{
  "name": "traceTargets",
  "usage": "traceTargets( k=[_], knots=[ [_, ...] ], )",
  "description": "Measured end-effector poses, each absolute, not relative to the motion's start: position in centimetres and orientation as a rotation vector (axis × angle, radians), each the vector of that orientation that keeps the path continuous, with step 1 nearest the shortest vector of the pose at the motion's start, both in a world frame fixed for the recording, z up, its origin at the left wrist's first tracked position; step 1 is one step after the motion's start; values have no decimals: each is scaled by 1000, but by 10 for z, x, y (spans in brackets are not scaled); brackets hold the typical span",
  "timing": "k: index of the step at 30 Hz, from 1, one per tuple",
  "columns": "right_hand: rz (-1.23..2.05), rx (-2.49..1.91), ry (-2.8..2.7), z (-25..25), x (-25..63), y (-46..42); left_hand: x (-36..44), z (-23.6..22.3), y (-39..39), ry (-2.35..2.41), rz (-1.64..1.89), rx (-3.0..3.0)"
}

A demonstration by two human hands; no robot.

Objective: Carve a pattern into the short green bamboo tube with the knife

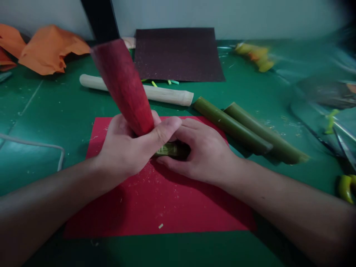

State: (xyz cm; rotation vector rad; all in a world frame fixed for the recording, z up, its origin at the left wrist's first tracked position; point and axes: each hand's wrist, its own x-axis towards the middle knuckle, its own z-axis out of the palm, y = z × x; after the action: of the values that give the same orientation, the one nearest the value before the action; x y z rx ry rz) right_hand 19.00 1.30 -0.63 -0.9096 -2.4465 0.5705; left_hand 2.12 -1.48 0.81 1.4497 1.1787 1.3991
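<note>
My left hand is closed around a thick red stick with a wood-like surface, which tilts up and to the left. What its lower end touches is hidden by my fingers. My right hand curls over a short green bamboo piece with pale scratched lines on its side. This piece lies low over a red sheet. My left thumb meets the fingers of my right hand above the bamboo.
Behind my hands lies a pale bamboo stick. Two green bamboo pieces rest to the right. A dark sheet, crumpled orange paper, a yellow-handled tool and yellow-handled scissors surround them. A black upright strip stands behind.
</note>
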Motion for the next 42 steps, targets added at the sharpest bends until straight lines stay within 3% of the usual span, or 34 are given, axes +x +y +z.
traceTargets(
  k=[18, 42],
  knots=[
    [488, -805, -2433, -11, 189, 17, 22, 6, -14, 1383, 1470, 1535],
    [556, -865, -2465, -9, 190, 13, 19, 6, -15, 1159, 1370, 1575]
  ],
)
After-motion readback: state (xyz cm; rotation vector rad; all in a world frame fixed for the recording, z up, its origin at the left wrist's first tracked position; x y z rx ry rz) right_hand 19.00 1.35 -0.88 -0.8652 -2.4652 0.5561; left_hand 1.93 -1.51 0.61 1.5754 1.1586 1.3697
